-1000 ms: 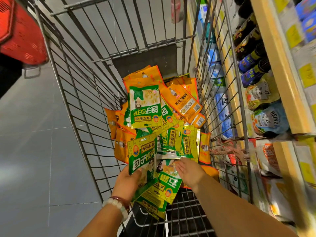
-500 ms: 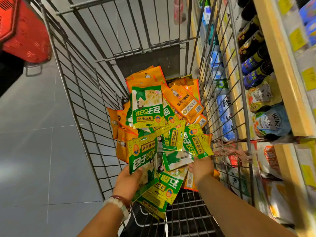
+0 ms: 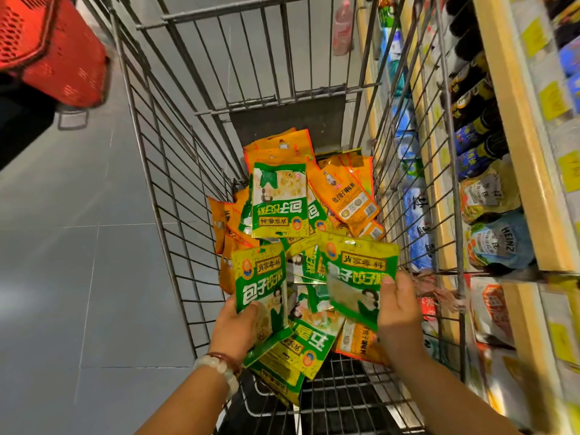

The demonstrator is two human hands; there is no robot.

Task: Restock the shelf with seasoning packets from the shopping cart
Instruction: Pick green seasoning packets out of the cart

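I read 包子饺子料 in white on the green packet [image 3: 262, 287] my left hand [image 3: 233, 329] holds, and the same on the green packet [image 3: 357, 277] in my right hand [image 3: 398, 312]. An upside-down green packet [image 3: 279, 202] on the pile shows it too. A pouch [image 3: 499, 243] on the shelf [image 3: 514, 127] reads HEINZ.

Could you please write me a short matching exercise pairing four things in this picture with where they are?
Things:
1. green packet
2. red basket
3. Heinz pouch
4. orange packets

Places:
A. on the shelf beside the cart
B. held in the right hand
C. lying in the shopping cart
D. upper left, outside the cart

Pairs: 1-B, 2-D, 3-A, 4-C
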